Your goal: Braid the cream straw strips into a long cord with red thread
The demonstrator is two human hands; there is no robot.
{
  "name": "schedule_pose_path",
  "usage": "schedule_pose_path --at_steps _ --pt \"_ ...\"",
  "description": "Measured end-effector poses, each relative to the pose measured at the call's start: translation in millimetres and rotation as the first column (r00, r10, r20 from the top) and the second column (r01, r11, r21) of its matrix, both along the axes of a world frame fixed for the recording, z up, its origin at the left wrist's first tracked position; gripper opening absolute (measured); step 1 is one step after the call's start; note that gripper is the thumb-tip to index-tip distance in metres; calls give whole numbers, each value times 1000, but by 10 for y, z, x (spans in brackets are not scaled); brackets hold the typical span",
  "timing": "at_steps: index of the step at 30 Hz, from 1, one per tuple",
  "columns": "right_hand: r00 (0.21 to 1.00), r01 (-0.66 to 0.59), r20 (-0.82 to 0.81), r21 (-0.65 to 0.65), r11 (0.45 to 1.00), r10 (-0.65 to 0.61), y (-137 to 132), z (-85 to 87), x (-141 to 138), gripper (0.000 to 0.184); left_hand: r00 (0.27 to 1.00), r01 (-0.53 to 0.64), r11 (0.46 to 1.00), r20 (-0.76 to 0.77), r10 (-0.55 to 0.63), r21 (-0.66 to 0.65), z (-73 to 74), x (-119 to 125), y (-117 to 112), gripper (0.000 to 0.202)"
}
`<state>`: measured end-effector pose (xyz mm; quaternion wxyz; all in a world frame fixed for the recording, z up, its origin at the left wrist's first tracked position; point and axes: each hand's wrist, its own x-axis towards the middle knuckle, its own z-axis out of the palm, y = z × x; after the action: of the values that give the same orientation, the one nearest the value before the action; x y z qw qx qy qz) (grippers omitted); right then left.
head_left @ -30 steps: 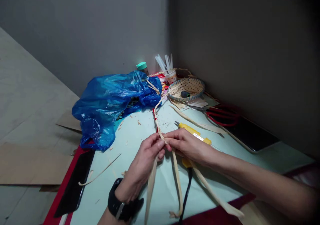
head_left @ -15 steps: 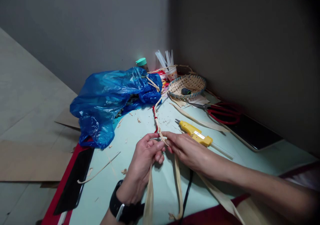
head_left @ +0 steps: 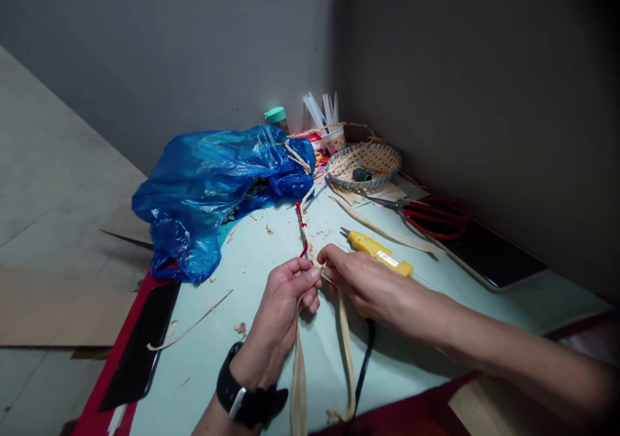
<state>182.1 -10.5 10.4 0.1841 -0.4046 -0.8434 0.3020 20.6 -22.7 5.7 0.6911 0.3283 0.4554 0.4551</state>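
Note:
A pale braided cord (head_left: 310, 247) of flat plant-fibre strips runs from the far side of the table toward me, with a red tie (head_left: 303, 225) around it. My left hand (head_left: 290, 290) is closed, thumb and forefinger pinching the near end of the braid. Close beside it, my right hand (head_left: 356, 278) is also closed on the strips at the braid's end; its fingertips are partly hidden. Loose fibre strips (head_left: 347, 352) hang down from between the hands toward the table's front edge. A yellow glue gun (head_left: 375, 249) lies just beyond my right hand.
A blue plastic bag (head_left: 208, 177) fills the back left. Behind stand a woven basket (head_left: 339, 170) with a dark spool and a paper cup (head_left: 334, 140) of glue sticks. Red-handled scissors (head_left: 431, 219) rest by a black phone (head_left: 498, 255). Fibre scraps (head_left: 239, 327) litter the table.
My right hand's fingers have curled in and shifted slightly around the strips. The wide strip under my right forearm has gone from view. My left hand keeps its pinch.

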Motion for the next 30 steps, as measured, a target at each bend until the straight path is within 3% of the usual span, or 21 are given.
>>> schedule_pose_path --at_steps 2,5,13,16,21,23,26,30 --pt "999 24 45 47 999 -26 1 35 -13 5 999 -35 999 -31 35 23 3 12 -29 15" --pt "988 84 117 167 982 -104 -31 82 -47 17 993 -35 998 -111 40 43 0 16 -73 13" --pt "954 120 189 471 874 -233 -250 34 -115 9 936 -49 989 -339 93 136 9 76 -140 15" --pt "944 107 201 564 819 -262 -317 20 -188 9 946 -58 986 -306 105 158 -14 67 -152 16" --pt "912 29 246 760 649 -329 -384 28 -327 22 985 -73 986 -146 95 151 -19 9 -157 15" --pt "901 -2 265 794 608 -343 -405 6 -372 23 990 -63 986 -114 82 156 -10 -10 -143 16" --pt "891 -62 310 806 589 -330 -469 -59 -416 21 992 -67 989 -101 80 129 -5 -34 -117 18" --pt "933 -67 276 765 640 -232 -578 -61 -356 18 995 -55 995 -76 61 88 4 -58 -114 19"
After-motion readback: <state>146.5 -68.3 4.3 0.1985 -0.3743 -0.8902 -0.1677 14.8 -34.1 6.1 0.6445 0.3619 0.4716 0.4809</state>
